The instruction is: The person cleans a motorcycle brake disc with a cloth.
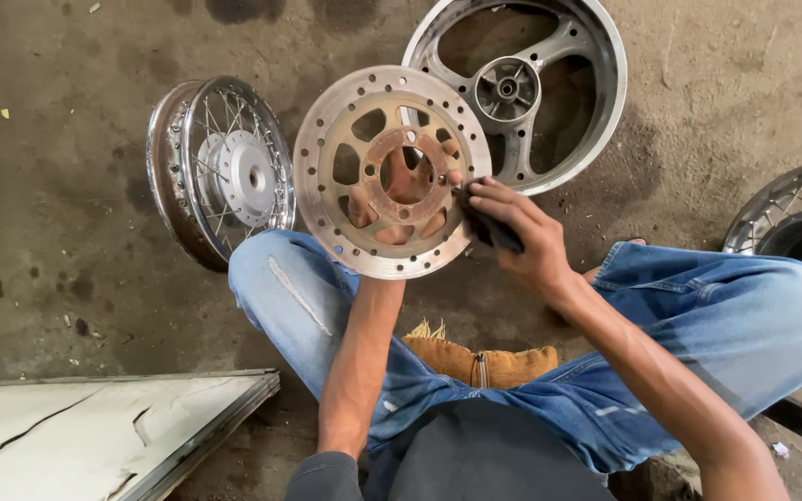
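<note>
Our left hand point(401, 190) holds the brake disc point(392, 172) upright from behind, over the left knee. Our right hand point(517, 232) pinches a dark pad point(489, 230) against the disc's right rim. Spoked wheel point(220, 172) and alloy wheel point(531, 88) on the floor behind.

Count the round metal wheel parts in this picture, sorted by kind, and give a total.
Spoked wheels: 2, one left, one at the right edge
Cast alloy wheel: 1
Brake disc, held up by the hands: 1
Total: 4
</note>
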